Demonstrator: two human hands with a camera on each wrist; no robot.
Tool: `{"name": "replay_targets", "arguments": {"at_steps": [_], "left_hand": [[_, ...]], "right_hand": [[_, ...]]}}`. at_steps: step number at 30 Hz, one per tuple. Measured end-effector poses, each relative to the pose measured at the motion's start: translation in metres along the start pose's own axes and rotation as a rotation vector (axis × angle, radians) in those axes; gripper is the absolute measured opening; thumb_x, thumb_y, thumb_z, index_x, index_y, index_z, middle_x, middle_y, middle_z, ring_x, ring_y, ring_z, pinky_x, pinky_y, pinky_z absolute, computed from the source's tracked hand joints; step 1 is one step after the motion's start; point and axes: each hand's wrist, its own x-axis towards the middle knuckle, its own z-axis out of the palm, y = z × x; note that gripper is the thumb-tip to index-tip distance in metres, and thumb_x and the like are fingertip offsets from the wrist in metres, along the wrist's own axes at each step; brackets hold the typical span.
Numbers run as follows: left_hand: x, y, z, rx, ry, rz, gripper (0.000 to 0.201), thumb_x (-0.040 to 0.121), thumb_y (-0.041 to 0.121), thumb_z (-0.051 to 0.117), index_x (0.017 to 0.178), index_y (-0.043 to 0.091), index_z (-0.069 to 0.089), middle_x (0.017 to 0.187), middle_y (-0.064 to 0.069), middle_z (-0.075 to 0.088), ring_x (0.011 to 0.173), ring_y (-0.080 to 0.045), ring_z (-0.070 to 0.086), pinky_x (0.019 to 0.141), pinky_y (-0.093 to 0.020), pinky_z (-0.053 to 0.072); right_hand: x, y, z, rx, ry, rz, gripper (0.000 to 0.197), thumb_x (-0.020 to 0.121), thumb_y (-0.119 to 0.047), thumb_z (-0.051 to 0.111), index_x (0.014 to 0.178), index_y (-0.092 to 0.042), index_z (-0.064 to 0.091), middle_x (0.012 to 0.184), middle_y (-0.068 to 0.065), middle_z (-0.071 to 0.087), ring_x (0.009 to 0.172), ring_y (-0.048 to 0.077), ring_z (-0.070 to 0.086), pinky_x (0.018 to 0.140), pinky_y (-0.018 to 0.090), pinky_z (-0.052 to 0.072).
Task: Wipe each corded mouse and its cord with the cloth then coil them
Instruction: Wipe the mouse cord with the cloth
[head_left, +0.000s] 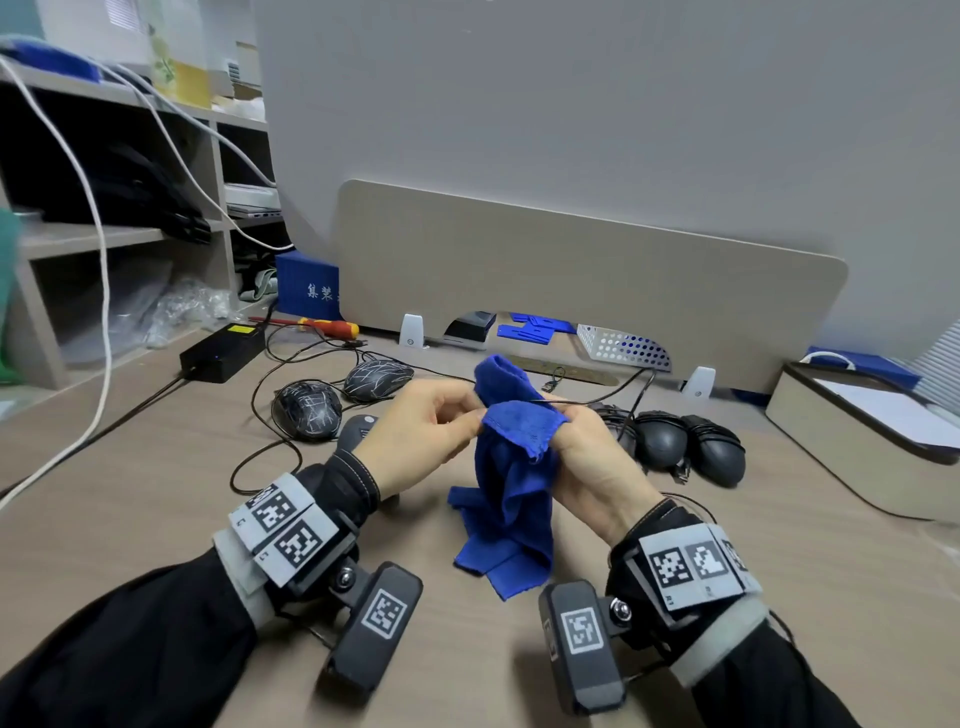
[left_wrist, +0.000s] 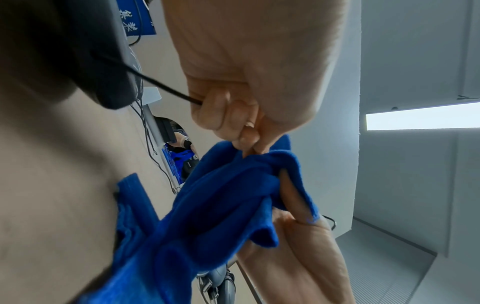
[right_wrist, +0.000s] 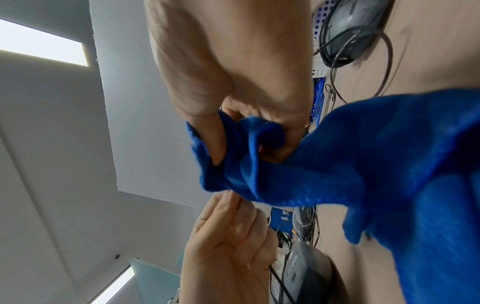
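Cord-wiping in hand, by the look of it. Left hand (head_left: 415, 436) pinching the thin black cord (left_wrist: 161, 84), grip narrow, fingers curled round it in the left wrist view. Right hand (head_left: 587, 457) bunched in the blue cloth (head_left: 511, 499), grip closed on a fold pressed round the cord, loose tail hanging down to the tabletop (head_left: 156, 499). Cord running off right past the cloth, end not traceable. Mouse on this cord (right_wrist: 306, 269) lying just below the left hand. Two patterned mice (head_left: 307, 409) far left, cords uncoiled. Wrapped mice (head_left: 691, 441) far right, cords wound round them, likely finished. Next move, as a judgement: keep the left pinch firm, draw the cloth along the cord toward its free end, then coil. Risk of snagging neighbouring loose cords.
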Motion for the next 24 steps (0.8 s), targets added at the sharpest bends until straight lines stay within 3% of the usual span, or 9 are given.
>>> {"name": "replay_targets", "arguments": {"at_steps": [4,9,12,15,17,19,22,24], "left_hand": [[-0.002,0.003,0.004,-0.003,-0.038,-0.008,0.022,0.096,0.002,0.058,0.075,0.0,0.054,0.041,0.011,0.041,0.036,-0.001,0.033,0.041,-0.008,0.026],[-0.003,0.009,0.003,-0.036,-0.103,-0.047,0.02,0.097,-0.001,0.056,0.077,-0.002,0.055,0.039,0.011,0.041,0.036,-0.002,0.032,0.04,-0.008,0.025],[-0.005,0.013,-0.001,0.016,-0.145,-0.043,0.021,0.096,-0.002,0.057,0.075,0.001,0.056,0.04,0.012,0.044,0.039,-0.001,0.035,0.043,-0.008,0.028],[-0.004,0.016,-0.008,0.058,-0.155,-0.036,0.02,0.096,-0.001,0.058,0.076,0.001,0.058,0.04,0.012,0.044,0.04,0.0,0.035,0.045,-0.007,0.029],[-0.005,0.016,-0.01,0.067,-0.15,-0.038,0.018,0.095,0.001,0.059,0.077,-0.002,0.059,0.04,0.012,0.044,0.04,0.0,0.035,0.044,-0.008,0.029],[-0.006,0.013,-0.009,0.051,-0.162,-0.062,0.018,0.095,0.002,0.061,0.077,-0.003,0.06,0.043,0.009,0.045,0.039,-0.003,0.035,0.041,-0.012,0.028],[-0.005,0.01,-0.007,-0.007,-0.184,-0.133,0.02,0.097,0.009,0.061,0.084,-0.007,0.061,0.049,-0.006,0.054,0.035,-0.009,0.033,0.04,-0.016,0.023],[-0.005,0.01,-0.004,-0.048,-0.176,-0.148,0.026,0.098,0.019,0.06,0.092,-0.006,0.063,0.052,-0.01,0.057,0.035,-0.012,0.031,0.041,-0.018,0.022]], "right_hand": [[0.0,0.006,0.009,-0.003,0.158,0.006,0.02,0.08,0.002,0.058,0.097,0.01,0.066,0.087,0.022,0.063,0.084,0.03,0.057,0.076,0.041,0.044],[0.005,0.001,-0.001,0.092,0.3,0.0,0.013,0.083,0.006,0.057,0.094,0.007,0.064,0.089,0.019,0.063,0.083,0.028,0.058,0.077,0.046,0.051],[0.009,-0.006,-0.021,0.212,0.407,-0.031,0.013,0.089,0.006,0.056,0.095,-0.001,0.066,0.092,0.016,0.066,0.081,0.026,0.062,0.074,0.037,0.05],[0.011,-0.013,-0.04,0.325,0.497,-0.044,0.014,0.091,-0.001,0.062,0.104,-0.004,0.067,0.101,0.015,0.069,0.088,0.029,0.067,0.086,0.044,0.053],[0.01,-0.014,-0.046,0.346,0.523,-0.044,0.019,0.09,-0.005,0.066,0.109,-0.002,0.068,0.104,0.015,0.071,0.091,0.03,0.07,0.083,0.044,0.056],[0.01,-0.013,-0.046,0.323,0.532,-0.042,0.01,0.091,-0.004,0.064,0.101,-0.004,0.067,0.098,0.013,0.071,0.084,0.027,0.07,0.078,0.042,0.056],[0.009,-0.012,-0.042,0.298,0.486,-0.024,0.008,0.092,-0.005,0.063,0.1,-0.007,0.066,0.103,0.014,0.069,0.091,0.028,0.067,0.092,0.048,0.053],[0.008,-0.013,-0.037,0.267,0.431,-0.039,0.013,0.093,-0.004,0.062,0.106,-0.004,0.066,0.106,0.016,0.068,0.093,0.026,0.066,0.091,0.045,0.054]]}}
